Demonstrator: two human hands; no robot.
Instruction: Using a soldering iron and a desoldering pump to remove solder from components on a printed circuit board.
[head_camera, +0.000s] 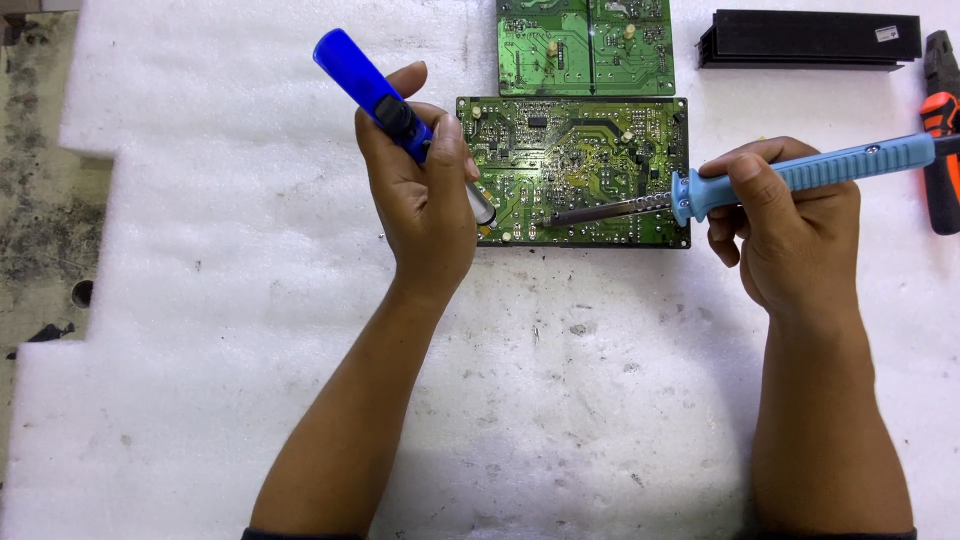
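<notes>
Left hand (425, 205) is wrapped tight around a blue desoldering pump (385, 100), thumb up near its black button section, blue plunger end sticking out toward upper left of frame, metal nozzle end poking out below the palm at the board's left edge. Right hand (785, 225) is clenched on the light-blue ribbed handle of a soldering iron (760, 180), fingers curled under, thumb on top. The iron lies nearly horizontal, and its dark metal shaft runs left so the tip sits on the lower middle of the green circuit board (590, 160).

Board: centre-top of frame, rectangular, solder side up, glossy green with pale traces, many small silver solder joints, one small black chip near the top edge. Flat on the foam, between the two hands. Whether the pump's nozzle actually touches it can't be told, since the hand partly covers that spot.

Second green circuit board (585, 45) sits just above the first, cut off by the top of the frame, same green finish, looks split in two panels by a seam.

Work surface is a white foam sheet (500, 400), soft, pitted, speckled with dark crumbs, stepped cut-outs along its left edge. Under it at far left, a grimy stained table (40, 200).

Upper right: one black finned heat sink (810, 40), long and matte. Right edge: one orange-and-black handled tool (940, 140), partly out of frame, kind unclear.

Count: two boards, two hand tools in use, one heat sink, one spare tool.
</notes>
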